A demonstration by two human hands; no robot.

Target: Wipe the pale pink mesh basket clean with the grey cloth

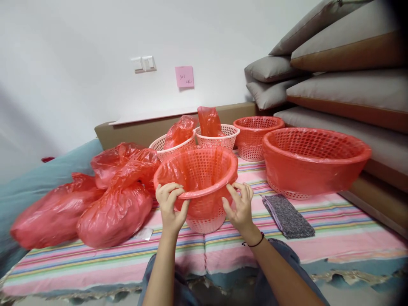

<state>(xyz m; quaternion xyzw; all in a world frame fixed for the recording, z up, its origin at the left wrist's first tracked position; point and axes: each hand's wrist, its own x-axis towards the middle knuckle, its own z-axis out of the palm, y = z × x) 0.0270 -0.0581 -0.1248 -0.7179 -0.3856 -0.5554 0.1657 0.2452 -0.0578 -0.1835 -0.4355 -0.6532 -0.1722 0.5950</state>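
Note:
A pink mesh basket (205, 224) stands upright on the striped cloth in front of me, lined with a red plastic bag (207, 170) folded over its rim. At the left front of that rim, my left hand (172, 204) pinches the bag's edge between thumb and fingers. My right hand (238, 206) is at the right front of the rim, fingertips against the bag and thumb apart from the fingers. The basket's mesh shows through the film, and its lower part is uncovered.
Tied red bags (116, 214) lie at the left. Behind stand two pale baskets (231, 132) with red bags in them. Two red-lined baskets (315, 170) are at the right, near a grey folded cloth (288, 216) and stacked cushions (347, 93).

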